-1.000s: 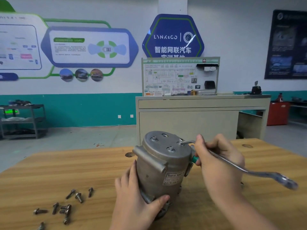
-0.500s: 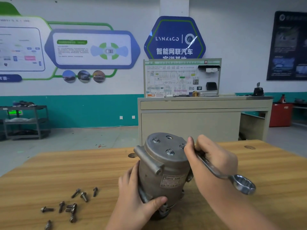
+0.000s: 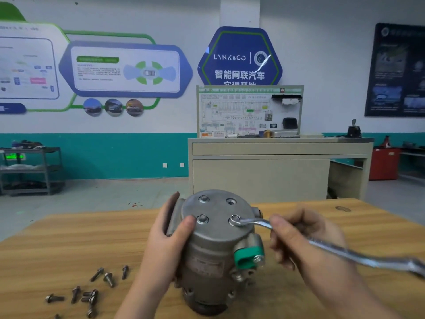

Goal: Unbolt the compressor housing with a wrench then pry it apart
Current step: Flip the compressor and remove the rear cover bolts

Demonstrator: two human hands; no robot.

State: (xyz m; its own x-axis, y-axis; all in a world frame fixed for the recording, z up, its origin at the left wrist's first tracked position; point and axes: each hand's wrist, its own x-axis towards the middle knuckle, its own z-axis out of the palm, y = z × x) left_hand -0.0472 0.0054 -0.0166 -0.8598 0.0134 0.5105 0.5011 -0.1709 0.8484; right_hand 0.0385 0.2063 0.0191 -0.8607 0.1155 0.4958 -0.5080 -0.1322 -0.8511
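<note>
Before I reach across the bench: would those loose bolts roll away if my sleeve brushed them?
The loose bolts would probably roll only in short arcs, since their wide heads make them curve. They look like small steel pieces, so a light brush would likely scatter them. The wooden table looks smooth and shows no lip.

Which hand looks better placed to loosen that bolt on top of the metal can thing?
The right hand, probably. It already holds the wrench, whose ring end sits over a bolt on the compressor housing. The left hand grips the housing's side, steadying it.
</note>
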